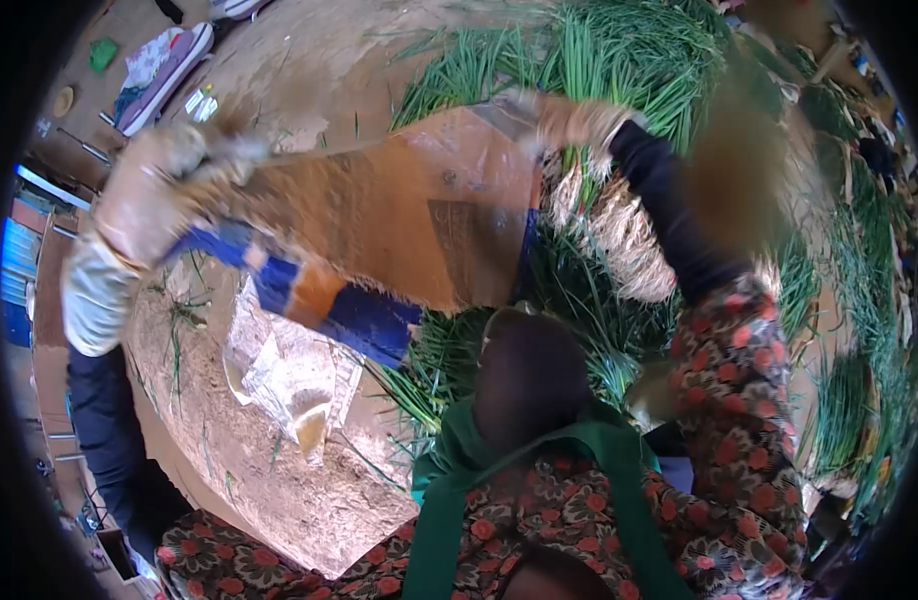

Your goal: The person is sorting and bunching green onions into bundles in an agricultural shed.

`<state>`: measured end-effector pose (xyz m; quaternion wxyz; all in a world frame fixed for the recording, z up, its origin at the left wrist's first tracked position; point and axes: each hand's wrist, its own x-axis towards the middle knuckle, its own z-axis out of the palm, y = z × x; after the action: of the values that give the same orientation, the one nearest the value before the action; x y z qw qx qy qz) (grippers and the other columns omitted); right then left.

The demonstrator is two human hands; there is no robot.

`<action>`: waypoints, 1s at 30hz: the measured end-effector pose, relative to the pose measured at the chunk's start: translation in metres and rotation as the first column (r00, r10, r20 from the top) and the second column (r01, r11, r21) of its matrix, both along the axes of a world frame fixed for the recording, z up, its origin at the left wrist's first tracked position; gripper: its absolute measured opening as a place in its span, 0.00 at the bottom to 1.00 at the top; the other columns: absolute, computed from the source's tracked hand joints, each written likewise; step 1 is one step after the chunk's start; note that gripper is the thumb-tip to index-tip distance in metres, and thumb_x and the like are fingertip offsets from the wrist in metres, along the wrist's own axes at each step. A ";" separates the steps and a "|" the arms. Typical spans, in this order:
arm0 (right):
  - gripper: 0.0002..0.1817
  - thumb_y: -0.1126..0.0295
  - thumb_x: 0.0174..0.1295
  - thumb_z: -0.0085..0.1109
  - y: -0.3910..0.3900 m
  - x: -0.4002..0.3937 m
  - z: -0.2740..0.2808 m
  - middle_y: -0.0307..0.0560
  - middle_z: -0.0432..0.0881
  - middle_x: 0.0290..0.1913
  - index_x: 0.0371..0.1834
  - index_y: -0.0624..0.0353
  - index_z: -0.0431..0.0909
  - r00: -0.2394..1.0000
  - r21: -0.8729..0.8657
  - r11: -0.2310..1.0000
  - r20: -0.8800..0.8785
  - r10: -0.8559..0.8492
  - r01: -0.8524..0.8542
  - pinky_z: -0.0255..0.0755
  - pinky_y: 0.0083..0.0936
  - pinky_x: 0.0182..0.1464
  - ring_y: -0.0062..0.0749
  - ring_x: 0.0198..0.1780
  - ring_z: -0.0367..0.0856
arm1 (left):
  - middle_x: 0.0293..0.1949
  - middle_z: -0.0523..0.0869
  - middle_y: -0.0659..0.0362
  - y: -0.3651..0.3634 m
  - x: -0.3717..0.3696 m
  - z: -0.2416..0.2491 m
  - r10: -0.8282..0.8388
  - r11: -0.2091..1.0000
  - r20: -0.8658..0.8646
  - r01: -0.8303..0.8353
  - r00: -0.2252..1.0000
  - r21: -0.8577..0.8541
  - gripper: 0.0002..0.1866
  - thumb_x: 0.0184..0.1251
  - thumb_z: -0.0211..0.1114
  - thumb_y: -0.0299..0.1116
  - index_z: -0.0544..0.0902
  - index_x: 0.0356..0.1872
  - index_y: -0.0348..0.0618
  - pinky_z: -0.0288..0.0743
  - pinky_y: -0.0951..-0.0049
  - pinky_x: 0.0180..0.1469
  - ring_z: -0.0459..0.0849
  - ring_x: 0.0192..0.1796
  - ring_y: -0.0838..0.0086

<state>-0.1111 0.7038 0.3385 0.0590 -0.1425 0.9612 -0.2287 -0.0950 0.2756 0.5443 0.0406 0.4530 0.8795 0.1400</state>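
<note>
A worn brown sheet, like a piece of old sacking (379, 210), is stretched between my two hands, with a frayed lower edge. Blue and orange material (349, 315) hangs along its underside. My left hand (164, 185), in a pale glove, grips the sheet's left end. At the upper right corner, my right hand (569, 125) is closed on it, blurred by motion. Just beyond that hand lies a heap of long green onion-like stalks (619, 60), with pale roots (619, 230) showing below it.
Crumpled pale sacking (289, 365) lies on the dirt floor (259, 480). More green bundles (849, 410) line the right side. At the far upper left is a purple and white padded thing (174, 75) and a green cloth (103, 54).
</note>
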 end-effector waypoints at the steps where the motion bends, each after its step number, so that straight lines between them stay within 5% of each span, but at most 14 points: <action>1: 0.38 0.52 0.51 0.62 -0.017 0.021 -0.026 0.57 0.73 0.56 0.62 0.60 0.63 0.994 0.176 0.982 0.091 0.059 -0.074 0.65 0.42 0.57 0.47 0.58 0.71 | 0.36 0.83 0.61 -0.003 -0.005 0.013 0.050 0.998 0.102 -0.052 0.994 0.018 0.11 0.62 0.60 0.26 0.80 0.46 0.38 0.73 0.79 0.39 0.78 0.35 0.79; 3: 0.38 0.55 0.50 0.63 -0.032 0.039 -0.083 0.57 0.72 0.57 0.62 0.60 0.61 0.987 0.342 0.938 0.126 -0.103 0.054 0.66 0.40 0.56 0.48 0.58 0.71 | 0.34 0.82 0.66 0.007 0.011 0.033 0.245 0.939 0.014 -0.241 0.969 0.247 0.14 0.63 0.60 0.29 0.79 0.50 0.43 0.72 0.83 0.36 0.76 0.32 0.83; 5: 0.36 0.57 0.51 0.63 -0.041 0.064 -0.106 0.58 0.75 0.53 0.62 0.60 0.62 0.985 0.286 0.943 -0.023 -0.171 0.171 0.67 0.39 0.54 0.51 0.54 0.74 | 0.35 0.84 0.61 0.003 -0.003 0.058 0.083 0.953 -0.193 -0.022 0.978 0.301 0.12 0.62 0.59 0.31 0.81 0.45 0.40 0.74 0.78 0.36 0.78 0.28 0.80; 7: 0.36 0.60 0.54 0.62 -0.038 0.066 -0.119 0.59 0.75 0.54 0.65 0.57 0.59 0.937 0.199 0.966 0.273 -0.217 0.165 0.66 0.38 0.55 0.46 0.56 0.73 | 0.35 0.86 0.56 0.005 -0.012 0.072 -0.039 0.946 -0.320 0.138 0.947 0.294 0.12 0.61 0.59 0.33 0.84 0.39 0.37 0.76 0.74 0.36 0.80 0.25 0.77; 8: 0.36 0.58 0.55 0.61 -0.037 0.061 -0.132 0.59 0.75 0.53 0.65 0.58 0.59 0.925 0.166 0.979 0.338 -0.171 0.120 0.67 0.37 0.55 0.46 0.55 0.74 | 0.33 0.86 0.56 0.008 -0.007 0.081 0.207 0.923 -0.154 -0.141 0.966 0.357 0.11 0.61 0.58 0.32 0.85 0.38 0.37 0.77 0.73 0.39 0.81 0.28 0.75; 10: 0.39 0.52 0.56 0.61 -0.078 0.090 -0.048 0.60 0.75 0.53 0.65 0.63 0.58 0.936 -0.222 0.975 0.347 0.053 0.027 0.66 0.35 0.56 0.45 0.53 0.75 | 0.31 0.86 0.55 0.019 -0.003 0.094 0.461 0.830 -0.054 -0.409 0.886 0.379 0.11 0.61 0.58 0.33 0.85 0.37 0.38 0.77 0.73 0.41 0.82 0.31 0.74; 11: 0.43 0.50 0.55 0.62 -0.094 0.090 -0.026 0.63 0.74 0.54 0.65 0.68 0.56 0.909 -0.030 0.993 0.406 -0.095 0.117 0.65 0.34 0.58 0.46 0.55 0.74 | 0.31 0.85 0.56 0.017 -0.006 0.094 0.404 0.878 -0.181 -0.324 0.897 0.353 0.11 0.61 0.59 0.34 0.84 0.38 0.38 0.77 0.73 0.41 0.82 0.32 0.73; 15: 0.51 0.43 0.49 0.63 -0.156 0.119 0.023 0.65 0.65 0.62 0.65 0.71 0.54 0.950 -0.135 0.968 0.206 0.237 -0.212 0.59 0.34 0.64 0.45 0.65 0.64 | 0.32 0.82 0.56 0.014 -0.011 0.096 0.297 0.945 -0.422 -0.201 0.857 0.257 0.14 0.60 0.61 0.39 0.82 0.41 0.40 0.77 0.74 0.41 0.81 0.33 0.72; 18: 0.47 0.44 0.50 0.60 -0.206 0.111 -0.015 0.65 0.62 0.63 0.67 0.63 0.55 0.955 0.242 0.958 0.284 0.082 -0.155 0.58 0.34 0.64 0.47 0.65 0.62 | 0.32 0.80 0.56 -0.002 -0.010 0.101 0.277 0.955 -0.501 -0.177 0.820 0.238 0.17 0.59 0.62 0.42 0.80 0.44 0.41 0.76 0.74 0.41 0.81 0.35 0.72; 21: 0.33 0.50 0.55 0.55 -0.201 0.060 -0.046 0.61 0.72 0.56 0.57 0.65 0.68 0.917 0.619 0.677 0.289 0.275 -0.398 0.69 0.33 0.56 0.45 0.57 0.72 | 0.33 0.78 0.57 -0.039 -0.008 0.112 0.258 0.962 -0.557 -0.154 0.790 0.227 0.20 0.58 0.63 0.46 0.78 0.47 0.43 0.76 0.75 0.41 0.81 0.36 0.71; 22: 0.16 0.60 0.58 0.51 -0.170 0.049 -0.042 0.52 0.81 0.41 0.39 0.62 0.78 0.968 0.510 0.834 -0.009 0.250 -0.211 0.77 0.33 0.40 0.42 0.40 0.81 | 0.33 0.77 0.57 -0.060 -0.006 0.114 0.257 0.963 -0.568 -0.155 0.782 0.222 0.22 0.58 0.64 0.47 0.77 0.47 0.43 0.75 0.75 0.41 0.80 0.36 0.71; 25: 0.14 0.63 0.63 0.51 -0.058 0.011 0.008 0.44 0.78 0.39 0.43 0.61 0.75 0.973 0.437 0.898 -0.224 0.054 0.051 0.74 0.27 0.41 0.30 0.39 0.77 | 0.57 0.71 0.48 -0.136 -0.007 0.100 0.136 0.988 -0.415 -0.156 0.899 -0.013 0.29 0.60 0.62 0.50 0.68 0.60 0.50 0.74 0.74 0.50 0.80 0.46 0.66; 27: 0.13 0.62 0.64 0.51 0.022 -0.010 0.047 0.41 0.79 0.35 0.41 0.60 0.76 0.939 0.228 0.959 -0.335 -0.085 0.168 0.73 0.25 0.40 0.27 0.36 0.77 | 0.48 0.79 0.57 -0.191 -0.005 0.053 0.118 0.922 -0.569 -0.303 0.814 -0.243 0.19 0.63 0.60 0.41 0.75 0.54 0.47 0.76 0.74 0.48 0.80 0.48 0.72; 30: 0.13 0.62 0.64 0.53 0.080 0.000 0.099 0.40 0.82 0.37 0.45 0.58 0.77 0.899 -0.075 0.971 -0.367 -0.239 0.227 0.72 0.23 0.42 0.24 0.36 0.77 | 0.28 0.81 0.58 -0.204 -0.002 -0.048 0.187 0.887 -0.697 -0.424 0.692 -0.183 0.10 0.63 0.59 0.42 0.77 0.34 0.47 0.75 0.66 0.35 0.81 0.31 0.66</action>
<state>-0.1107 0.7834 0.4377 -0.1550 -0.0683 0.9613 -0.2174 -0.0975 0.0713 0.4967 -0.2226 0.3042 0.9097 -0.1742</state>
